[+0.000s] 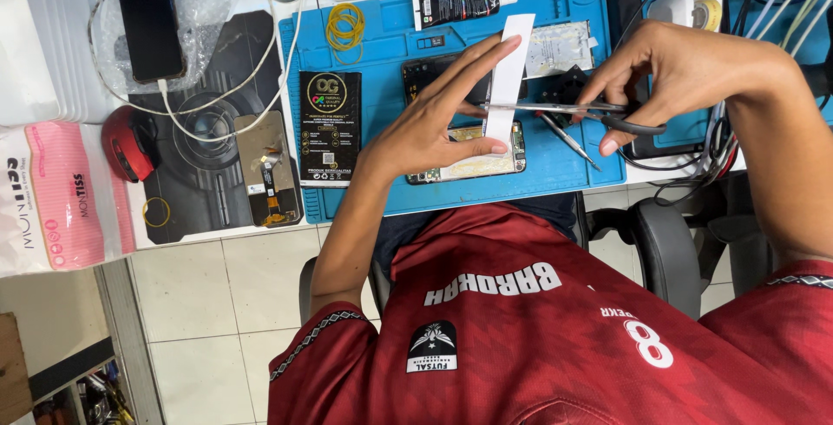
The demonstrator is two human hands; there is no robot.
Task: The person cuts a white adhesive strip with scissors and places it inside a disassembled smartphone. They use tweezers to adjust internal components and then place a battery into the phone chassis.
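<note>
Holding white strip (508, 74) upright, scissors (564, 111) crosswise

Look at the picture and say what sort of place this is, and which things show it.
Probably a phone repair bench. A blue work mat holds an opened phone with its insides showing, a loose phone screen lies beside the mat, and a black glue tube sits at the back.

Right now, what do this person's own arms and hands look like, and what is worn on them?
Both arms are bare from the short sleeves down. The left hand and right hand wear no gloves, rings or watch. The red jersey has dark patterned sleeve trim and white print.
</note>
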